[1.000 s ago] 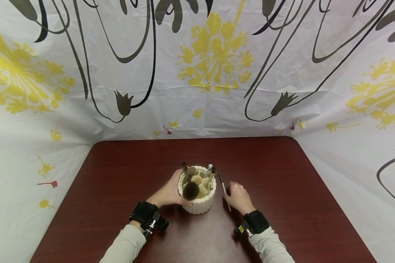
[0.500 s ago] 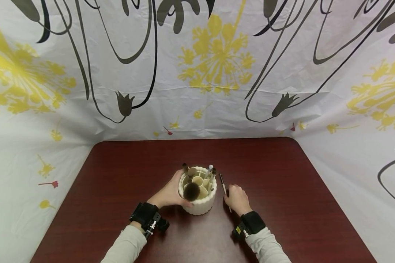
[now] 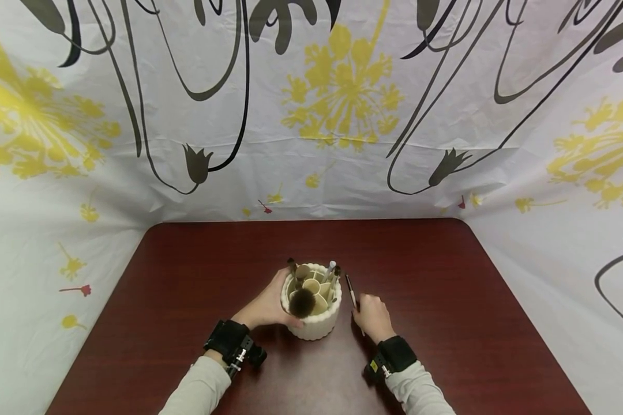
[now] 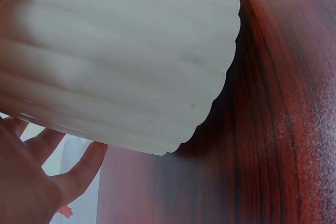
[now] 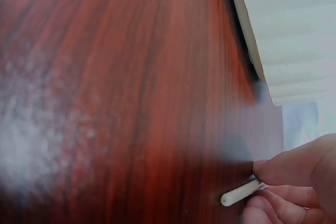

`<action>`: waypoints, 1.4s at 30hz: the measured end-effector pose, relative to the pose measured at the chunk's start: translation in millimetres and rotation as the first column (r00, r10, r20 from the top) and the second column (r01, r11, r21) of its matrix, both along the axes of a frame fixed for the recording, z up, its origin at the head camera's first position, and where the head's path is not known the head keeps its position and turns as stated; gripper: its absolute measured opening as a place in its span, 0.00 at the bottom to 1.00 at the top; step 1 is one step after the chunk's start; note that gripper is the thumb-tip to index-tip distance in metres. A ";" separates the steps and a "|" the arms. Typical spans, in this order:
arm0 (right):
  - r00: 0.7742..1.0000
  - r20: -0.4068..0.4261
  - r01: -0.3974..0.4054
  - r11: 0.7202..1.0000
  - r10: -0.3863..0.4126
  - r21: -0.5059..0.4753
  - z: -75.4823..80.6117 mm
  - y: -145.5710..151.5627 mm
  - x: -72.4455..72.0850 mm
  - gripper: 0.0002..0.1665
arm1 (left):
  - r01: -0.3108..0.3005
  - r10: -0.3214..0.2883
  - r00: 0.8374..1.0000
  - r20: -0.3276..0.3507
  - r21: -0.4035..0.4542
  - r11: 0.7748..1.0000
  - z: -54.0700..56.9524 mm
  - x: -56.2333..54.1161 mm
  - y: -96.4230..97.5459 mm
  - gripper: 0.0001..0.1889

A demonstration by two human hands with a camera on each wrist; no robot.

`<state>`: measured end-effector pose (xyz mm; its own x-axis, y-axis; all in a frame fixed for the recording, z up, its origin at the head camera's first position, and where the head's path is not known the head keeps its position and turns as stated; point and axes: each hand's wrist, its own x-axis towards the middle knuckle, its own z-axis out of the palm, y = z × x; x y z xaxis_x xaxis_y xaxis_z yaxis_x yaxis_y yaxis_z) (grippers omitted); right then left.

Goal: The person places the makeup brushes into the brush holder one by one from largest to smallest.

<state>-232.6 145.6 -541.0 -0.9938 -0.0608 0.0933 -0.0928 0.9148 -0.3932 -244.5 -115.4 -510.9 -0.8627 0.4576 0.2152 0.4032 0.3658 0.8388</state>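
Observation:
A cream brush holder (image 3: 315, 328) with a ribbed wall stands in the middle of the table. My left hand (image 3: 262, 305) grips it from the left, thumb across the near side. The left wrist view shows its ribbed wall (image 4: 121, 66) up close, with fingers (image 4: 84, 171) bent along the far side. Right of the holder, my right hand (image 3: 374, 318) pinches a slim makeup brush (image 3: 351, 291) with a pale handle and dark far end. In the right wrist view, the pale handle end (image 5: 239, 193) sticks out between thumb and fingers. The hand hides part of the brush.
Inside the holder are dividers and several brushes, among them a fluffy dark brush (image 3: 301, 302) and a white-tipped one (image 3: 330, 266). The dark red wooden table (image 3: 213, 248) ends at a patterned white curtain (image 3: 322, 196).
My right hand has shifted slightly left and toward me along the brush, which has barely moved. The left hand and holder stay in place.

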 end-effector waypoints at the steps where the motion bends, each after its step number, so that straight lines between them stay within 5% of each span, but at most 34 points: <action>1: 1.000 -0.005 -0.001 1.000 0.001 -0.003 -0.7 0.2 0.1 0.09 | 0.001 -0.001 1.000 0.001 -0.001 1.000 0.0 0.0 0.0 0.62; 20: 0.997 -0.075 -0.009 0.999 0.006 -0.047 -6.2 1.9 0.2 0.06 | -0.001 0.002 0.999 0.034 -0.031 1.000 1.9 0.5 0.7 0.64; 31: 0.999 -0.050 0.002 0.994 -0.008 -0.112 6.6 4.2 0.0 0.06 | -0.007 0.009 0.999 0.054 -0.028 1.000 4.3 1.8 0.6 0.64; 42: 0.982 -0.188 -0.067 0.979 0.031 -0.191 28.7 2.6 1.2 0.08 | -0.009 0.012 0.997 0.081 -0.035 0.999 8.2 4.1 0.4 0.65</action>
